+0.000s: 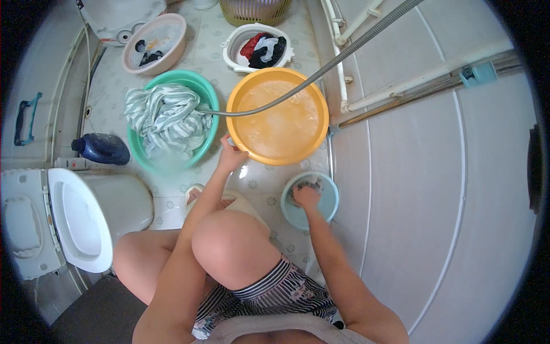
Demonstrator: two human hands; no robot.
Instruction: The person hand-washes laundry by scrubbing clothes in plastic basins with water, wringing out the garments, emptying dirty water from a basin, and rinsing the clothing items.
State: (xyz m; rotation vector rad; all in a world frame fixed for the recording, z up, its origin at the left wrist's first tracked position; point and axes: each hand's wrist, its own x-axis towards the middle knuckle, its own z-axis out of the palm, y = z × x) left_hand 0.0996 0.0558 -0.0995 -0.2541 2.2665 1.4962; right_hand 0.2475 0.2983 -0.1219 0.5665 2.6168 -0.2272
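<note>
My left hand [231, 156] is beside the near left rim of the yellow basin [240, 137]. Its fingers curl around a small pale thing [231, 141] that I cannot make out, and the thumb lies close to the rim. Cloudy water with some foam fills the yellow basin. To the right, my right hand [306, 196] reaches down into a light blue bucket [294, 218]. The fingers close on a greyish, dark-patterned cloth [311, 183], partly hidden inside. A grey shower hose [321, 73] crosses above the yellow basin toward the green basin.
Striped wet fabric [169, 117] heaps in the green basin [214, 94]. Farther back stand a pink basin [177, 51] of soapy water and a white basin [229, 54] of clothes. A dark blue bottle [103, 149] lies near the toilet [103, 229] at left; pipes [395, 92] line the right wall.
</note>
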